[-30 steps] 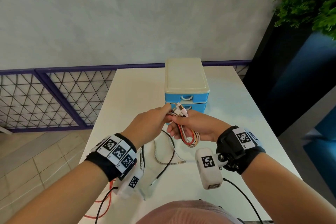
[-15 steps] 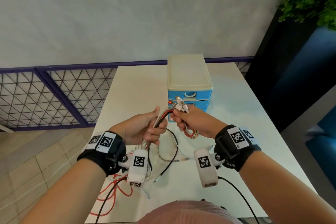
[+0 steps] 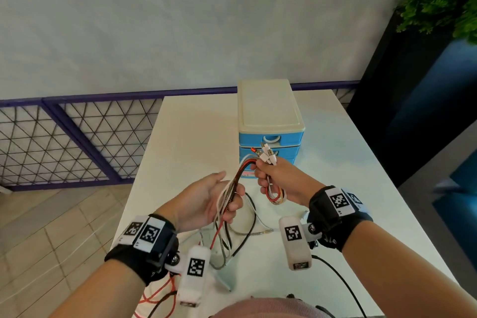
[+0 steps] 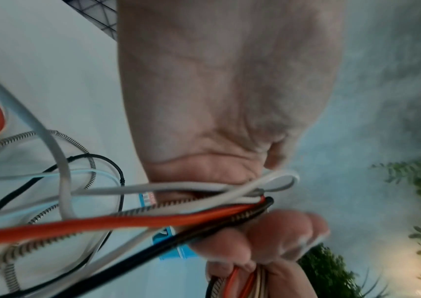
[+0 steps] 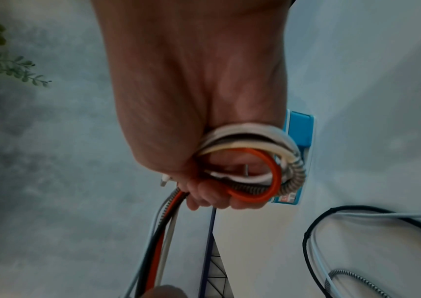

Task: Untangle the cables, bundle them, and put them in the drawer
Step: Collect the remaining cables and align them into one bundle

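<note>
Item 1, nearest: loose cable tails [image 3: 232, 237], red, black, white and braided, trailing on the white table [image 3: 335, 214] below the hands.

Item 2: left hand [image 3: 206, 201], palm up, fingers [image 4: 275, 238] loosely curled round the running strands [image 3: 233, 188]; thumb apart.

Item 3: right hand [image 3: 281, 181], just beyond and right, fingers clamped on the cable coil [image 5: 263, 171], plug ends [image 3: 267, 155] standing out above the fist.

Relation: the strands' long axis runs from the left palm up and right into the coil; judged next wrap is fed by the left hand toward the right.

Item 4, farthest: blue drawer unit [image 3: 271, 137], all drawers closed, directly behind the right hand.
</note>
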### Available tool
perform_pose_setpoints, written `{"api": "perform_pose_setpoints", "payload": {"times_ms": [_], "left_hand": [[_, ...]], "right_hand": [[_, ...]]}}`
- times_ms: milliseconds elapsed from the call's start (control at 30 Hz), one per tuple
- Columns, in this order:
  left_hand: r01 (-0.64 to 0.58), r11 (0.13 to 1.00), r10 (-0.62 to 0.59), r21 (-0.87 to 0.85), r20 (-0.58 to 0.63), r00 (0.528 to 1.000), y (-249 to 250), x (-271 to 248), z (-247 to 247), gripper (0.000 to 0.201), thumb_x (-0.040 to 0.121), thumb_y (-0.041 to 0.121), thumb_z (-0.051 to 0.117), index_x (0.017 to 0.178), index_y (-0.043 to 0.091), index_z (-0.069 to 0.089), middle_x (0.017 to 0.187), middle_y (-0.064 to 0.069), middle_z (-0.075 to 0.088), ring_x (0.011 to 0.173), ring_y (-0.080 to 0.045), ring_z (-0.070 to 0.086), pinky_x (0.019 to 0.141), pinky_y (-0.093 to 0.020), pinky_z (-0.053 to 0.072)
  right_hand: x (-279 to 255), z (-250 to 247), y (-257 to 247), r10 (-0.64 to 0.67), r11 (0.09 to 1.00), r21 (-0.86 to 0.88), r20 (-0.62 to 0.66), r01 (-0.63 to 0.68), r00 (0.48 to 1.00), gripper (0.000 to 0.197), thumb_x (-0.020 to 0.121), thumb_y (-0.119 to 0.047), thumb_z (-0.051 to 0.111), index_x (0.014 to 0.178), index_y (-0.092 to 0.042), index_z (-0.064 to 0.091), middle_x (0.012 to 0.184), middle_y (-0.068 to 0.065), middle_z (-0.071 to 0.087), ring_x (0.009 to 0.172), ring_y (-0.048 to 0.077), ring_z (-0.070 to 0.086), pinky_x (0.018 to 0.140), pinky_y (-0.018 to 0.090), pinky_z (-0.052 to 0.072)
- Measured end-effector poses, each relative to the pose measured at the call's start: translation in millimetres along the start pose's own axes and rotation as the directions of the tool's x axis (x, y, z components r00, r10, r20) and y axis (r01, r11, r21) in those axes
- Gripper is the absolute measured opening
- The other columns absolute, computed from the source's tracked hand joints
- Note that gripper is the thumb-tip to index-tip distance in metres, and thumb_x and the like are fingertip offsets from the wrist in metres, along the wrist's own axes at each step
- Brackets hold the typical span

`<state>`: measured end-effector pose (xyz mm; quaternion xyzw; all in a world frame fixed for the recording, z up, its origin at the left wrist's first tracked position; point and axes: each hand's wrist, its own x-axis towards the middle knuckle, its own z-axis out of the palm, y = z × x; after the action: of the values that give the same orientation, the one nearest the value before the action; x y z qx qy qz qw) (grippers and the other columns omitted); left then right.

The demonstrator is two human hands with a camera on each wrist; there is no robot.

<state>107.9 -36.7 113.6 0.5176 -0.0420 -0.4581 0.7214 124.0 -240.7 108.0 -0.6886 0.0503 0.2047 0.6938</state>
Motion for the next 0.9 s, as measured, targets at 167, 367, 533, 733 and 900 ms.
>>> {"api": "perform_pose_setpoints", "payload": {"times_ms": [167, 367, 533, 733, 900], "left_hand": [[-0.036, 0.998, 0.034, 0.056, 0.038, 0.999, -1.3, -1.4, -2.9, 0.029, 0.099, 0.037, 0.033, 0.087, 0.015, 0.047, 0.058, 0.005, 0.036, 0.049, -0.01, 0.033, 0.058, -0.024, 0.038], [0.014, 0.905, 0.031, 0.426, -0.098, 0.995, 3.1, -1.3, 10.8, 0.027, 0.103, 0.031, 0.03, 0.086, 0.015, 0.043, 0.063, 0.003, 0.035, 0.051, -0.01, 0.031, 0.058, -0.021, 0.035], [0.06, 0.521, 0.247, 0.851, -0.218, 0.944, 0.7, 10.5, 39.3, 0.025, 0.102, 0.034, 0.026, 0.083, 0.022, 0.036, 0.069, 0.006, 0.043, 0.056, -0.007, 0.039, 0.059, -0.025, 0.036], [0.265, -0.055, 0.441, 0.963, -0.214, 0.871, 3.3, 13.9, 57.6, 0.02, 0.101, 0.025, 0.031, 0.118, 0.016, 0.034, 0.081, 0.003, 0.052, 0.071, -0.019, 0.051, 0.062, -0.031, 0.034], [0.362, -0.215, 0.436, 0.907, -0.242, 0.867, 3.2, 23.6, 68.9, 0.05, 0.094, 0.009, 0.036, 0.141, 0.005, 0.02, 0.103, -0.007, 0.063, 0.09, -0.029, 0.063, 0.059, -0.032, 0.036]], "right_hand": [[2.6, -0.5, 1.6, 0.021, 0.999, -0.026, 0.005, -0.021, 1.0, 0.025, 0.104, -0.024, 0.04, 0.087, -0.013, 0.055, 0.064, -0.004, 0.046, 0.054, 0.008, 0.044, 0.052, 0.023, 0.041], [9.3, 7.3, 7.4, 0.106, 0.974, 0.205, -0.033, -0.097, 0.994, 0.023, 0.103, -0.025, 0.044, 0.089, -0.012, 0.057, 0.061, -0.004, 0.043, 0.052, 0.009, 0.041, 0.059, 0.027, 0.035], [10.6, 18.1, 2.4, 0.166, 0.902, 0.407, -0.014, -0.146, 0.986, 0.039, 0.1, -0.042, 0.046, 0.103, -0.005, 0.058, 0.066, 0.002, 0.044, 0.054, 0.012, 0.046, 0.054, 0.026, 0.042], [1.7, 19.5, -9.3, 0.196, 0.826, 0.519, 0.098, -0.218, 0.976, 0.076, 0.081, -0.075, 0.045, 0.111, -0.006, 0.058, 0.068, 0.005, 0.048, 0.048, 0.015, 0.047, 0.05, 0.025, 0.042], [4.7, 22.8, -10.7, 0.185, 0.891, 0.413, 0.053, -0.19, 0.981, 0.064, 0.063, -0.06, 0.076, 0.101, -0.01, 0.06, 0.073, 0.001, 0.049, 0.062, 0.015, 0.049, 0.066, 0.029, 0.044]]}}
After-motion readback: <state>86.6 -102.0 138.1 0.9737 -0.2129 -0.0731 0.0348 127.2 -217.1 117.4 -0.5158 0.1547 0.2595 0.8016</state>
